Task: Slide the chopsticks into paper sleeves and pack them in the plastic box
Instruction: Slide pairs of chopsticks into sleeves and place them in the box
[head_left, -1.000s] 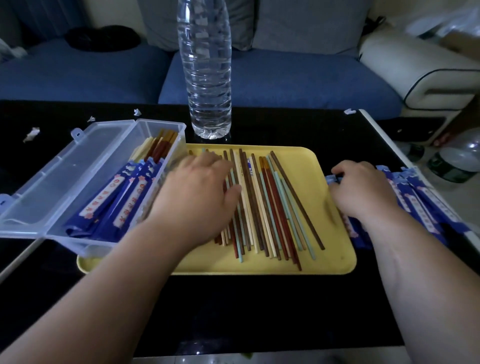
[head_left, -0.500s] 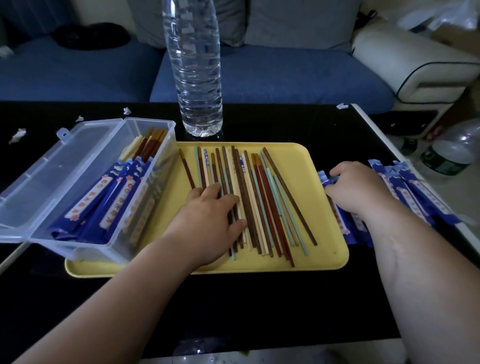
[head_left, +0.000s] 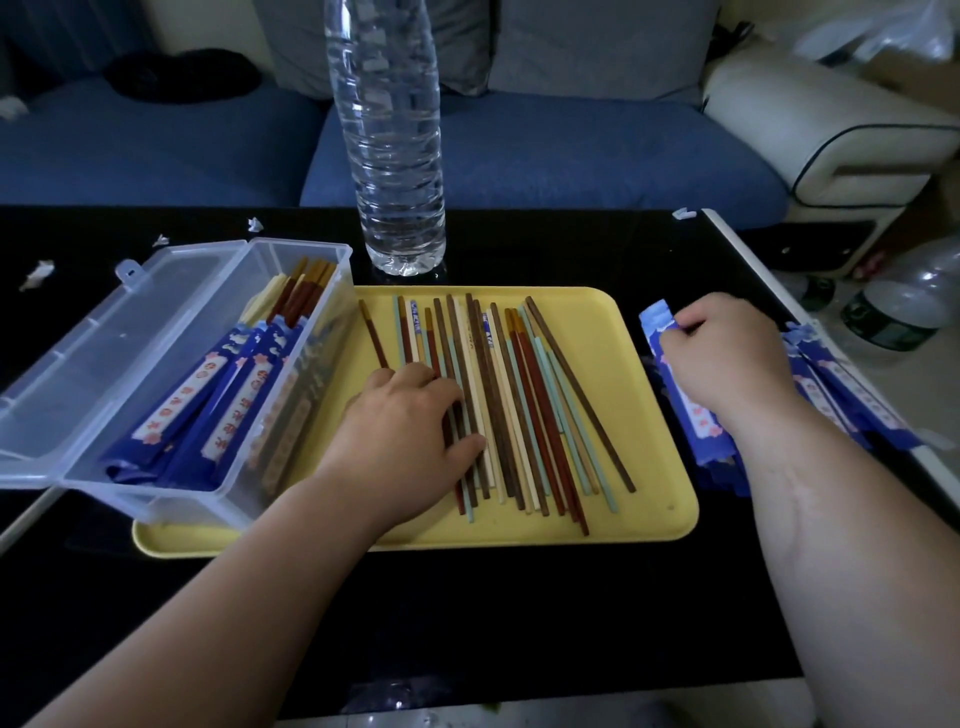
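Several sleeved chopsticks (head_left: 218, 395) are shown already packed in the plastic box (head_left: 145, 493) at the left of the dark worktop (head_left: 519, 623). Its lid (head_left: 104, 353) is thrown open, and the box overlaps the left edge of the yellow tray (head_left: 670, 519). Bare tips project from the blue sleeves toward the far wall of the box. Some twenty loose chopsticks (head_left: 524, 405), in brown, red, cream and pale green, are laid side by side on the tray and are not yet sleeved. The left hand (head_left: 400, 431) is laid over the left part of this row, its fingers (head_left: 415, 376) held together and bent down onto the sticks, with the thumb stretched alongside. Whether any stick is gripped cannot be told. A water bottle (head_left: 387, 130) is stood just behind the tray. To the right of the tray, the right hand (head_left: 727, 358) is placed on a pile of empty paper sleeves (head_left: 852, 400), and the far end of the leftmost sleeve (head_left: 655, 322) is pinched between its curled fingers. The task may be judged partly done. One batch is boxed, whereas the larger share of sticks is left to be sleeved and packed.
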